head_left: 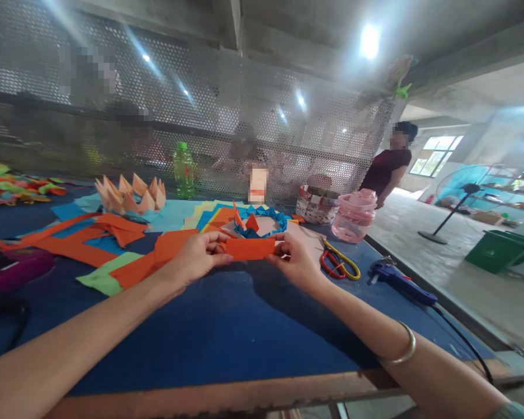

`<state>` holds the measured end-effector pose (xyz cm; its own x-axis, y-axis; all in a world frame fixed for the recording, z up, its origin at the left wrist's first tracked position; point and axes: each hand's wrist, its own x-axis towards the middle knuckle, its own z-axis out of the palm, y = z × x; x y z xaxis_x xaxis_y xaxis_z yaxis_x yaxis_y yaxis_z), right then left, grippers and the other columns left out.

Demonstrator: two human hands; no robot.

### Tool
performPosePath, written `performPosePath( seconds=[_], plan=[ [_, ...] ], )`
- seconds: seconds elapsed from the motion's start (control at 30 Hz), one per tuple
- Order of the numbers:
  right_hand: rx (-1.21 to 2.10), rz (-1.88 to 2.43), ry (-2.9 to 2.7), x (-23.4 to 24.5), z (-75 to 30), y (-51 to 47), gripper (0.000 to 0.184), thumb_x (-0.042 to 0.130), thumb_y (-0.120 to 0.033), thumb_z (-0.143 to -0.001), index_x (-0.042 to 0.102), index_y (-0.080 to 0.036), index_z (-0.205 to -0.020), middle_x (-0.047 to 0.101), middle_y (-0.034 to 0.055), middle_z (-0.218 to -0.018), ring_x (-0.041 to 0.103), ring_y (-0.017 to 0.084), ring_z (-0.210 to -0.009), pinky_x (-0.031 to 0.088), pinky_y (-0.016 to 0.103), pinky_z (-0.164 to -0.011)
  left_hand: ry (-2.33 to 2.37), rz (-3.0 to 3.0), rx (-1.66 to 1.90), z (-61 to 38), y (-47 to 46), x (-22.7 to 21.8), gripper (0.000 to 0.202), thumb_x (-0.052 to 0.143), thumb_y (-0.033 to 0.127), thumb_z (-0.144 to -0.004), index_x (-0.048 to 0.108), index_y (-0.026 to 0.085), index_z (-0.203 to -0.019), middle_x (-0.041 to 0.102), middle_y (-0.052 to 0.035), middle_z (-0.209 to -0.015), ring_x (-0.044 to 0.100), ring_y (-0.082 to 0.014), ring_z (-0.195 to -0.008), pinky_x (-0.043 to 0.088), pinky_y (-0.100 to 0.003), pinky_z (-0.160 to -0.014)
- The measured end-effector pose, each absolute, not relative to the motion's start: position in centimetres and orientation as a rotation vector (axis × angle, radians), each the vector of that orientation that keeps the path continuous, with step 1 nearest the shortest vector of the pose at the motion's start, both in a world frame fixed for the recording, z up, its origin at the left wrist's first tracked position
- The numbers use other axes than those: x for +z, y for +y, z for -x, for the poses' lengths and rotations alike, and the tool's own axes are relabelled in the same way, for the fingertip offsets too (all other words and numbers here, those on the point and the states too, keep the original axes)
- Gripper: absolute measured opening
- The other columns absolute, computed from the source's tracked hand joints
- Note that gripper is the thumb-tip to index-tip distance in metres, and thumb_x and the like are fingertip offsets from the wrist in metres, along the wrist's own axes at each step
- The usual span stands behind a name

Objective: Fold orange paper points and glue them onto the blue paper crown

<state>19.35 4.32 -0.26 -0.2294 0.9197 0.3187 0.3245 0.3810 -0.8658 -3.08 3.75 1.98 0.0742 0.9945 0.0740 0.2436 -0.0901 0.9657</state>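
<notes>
An orange strip of paper [250, 249] is stretched level between my two hands, above the blue tabletop. My left hand [204, 255] pinches its left end between thumb and fingers. Its right end is pinched by my right hand [294, 259]. Just behind the strip lies a blue folded-paper ring [276, 216] with orange pointed pieces [247, 223] at its left side. Orange paper sheets [174, 244] and a light green sheet [107, 276] lie near my left hand. Scissors [338, 263] with red and yellow handles rest to the right of my right hand.
A blue glue gun [404, 282] with a cord lies at the right edge. Behind stand a pink jug [354, 218], a woven basket [318, 205], a green bottle [184, 171] and a peach paper crown [131, 195]. A person [388, 163] stands beyond the table.
</notes>
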Motion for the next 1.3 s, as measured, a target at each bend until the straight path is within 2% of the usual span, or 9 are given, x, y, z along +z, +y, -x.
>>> performPosePath(
  seconds=[0.17,0.3,0.37,0.53,0.73,0.9,1.1,1.3],
  plan=[
    [0.848,1.088,-1.772,0.1,-19.3,4.2,0.033,0.063,-0.014,-0.071,0.054,-0.019,-0.103,0.057,-0.0070,-0.063,0.054,0.011,-0.058,0.039,0.024,-0.058,1.293,-1.480,1.096,3.1,3.8,2.0,0.043,0.083,0.025,-0.048,0.065,0.016,-0.085,0.060,0.0059,-0.058,0.057,-0.0129,-0.057,0.044,-0.026,-0.060],
    [0.860,1.080,-1.755,0.3,-19.2,3.9,0.033,0.063,-0.014,-0.072,0.054,-0.019,-0.103,0.054,-0.0080,-0.060,0.050,0.010,-0.055,0.038,0.023,-0.056,1.120,-1.489,1.042,3.0,3.4,2.1,0.047,0.085,0.027,-0.051,0.066,0.017,-0.093,0.073,-0.0047,-0.090,0.067,-0.0213,-0.087,0.050,-0.033,-0.080],
    [0.893,1.061,-1.758,0.3,-19.1,3.7,0.033,0.064,-0.016,-0.072,0.054,-0.018,-0.104,0.054,-0.0082,-0.060,0.049,0.009,-0.054,0.037,0.023,-0.055,1.074,-1.500,1.011,2.7,3.0,2.2,0.049,0.086,0.028,-0.053,0.066,0.017,-0.096,0.073,-0.0055,-0.096,0.066,-0.0216,-0.089,0.050,-0.033,-0.081],
    [0.968,0.974,-1.800,0.0,-18.5,2.8,0.037,0.066,-0.025,-0.074,0.054,-0.018,-0.109,0.056,-0.0065,-0.065,0.051,0.010,-0.056,0.037,0.022,-0.055,1.096,-1.579,1.023,2.1,2.4,2.1,0.042,0.084,0.029,-0.056,0.070,0.017,-0.093,0.070,-0.0020,-0.090,0.062,-0.0172,-0.080,0.047,-0.028,-0.075],
    [1.021,0.941,-1.794,-0.2,-18.2,2.3,0.041,0.069,-0.029,-0.075,0.053,-0.018,-0.112,0.060,-0.0044,-0.072,0.052,0.009,-0.059,0.039,0.022,-0.057,1.113,-1.573,1.051,2.2,2.5,1.4,0.040,0.085,0.030,-0.055,0.069,0.019,-0.090,0.070,-0.0006,-0.089,0.061,-0.0169,-0.078,0.045,-0.028,-0.073],
    [1.115,0.941,-1.783,-0.2,-18.1,2.0,0.050,0.074,-0.031,-0.073,0.050,-0.019,-0.115,0.067,0.0013,-0.086,0.055,0.010,-0.061,0.044,0.024,-0.060,1.123,-1.586,1.004,2.1,2.3,1.3,0.044,0.085,0.032,-0.055,0.070,0.019,-0.094,0.071,-0.0003,-0.085,0.062,-0.0184,-0.075,0.046,-0.028,-0.071],
    [1.074,0.944,-1.821,-0.2,-18.0,1.9,0.047,0.071,-0.030,-0.073,0.051,-0.018,-0.114,0.067,0.0016,-0.085,0.056,0.011,-0.063,0.044,0.024,-0.060,1.113,-1.626,0.973,2.0,2.4,1.0,0.047,0.085,0.035,-0.055,0.069,0.019,-0.097,0.072,-0.0018,-0.088,0.063,-0.0207,-0.080,0.045,-0.029,-0.074],
    [1.015,0.966,-1.799,-0.2,-18.3,2.5,0.044,0.070,-0.027,-0.071,0.052,-0.018,-0.111,0.061,-0.0036,-0.075,0.051,0.009,-0.056,0.040,0.022,-0.055,1.104,-1.484,1.000,1.8,2.6,1.5,0.040,0.084,0.030,-0.052,0.067,0.018,-0.087,0.068,0.0016,-0.076,0.061,-0.0162,-0.069,0.044,-0.027,-0.066]
  ],
)
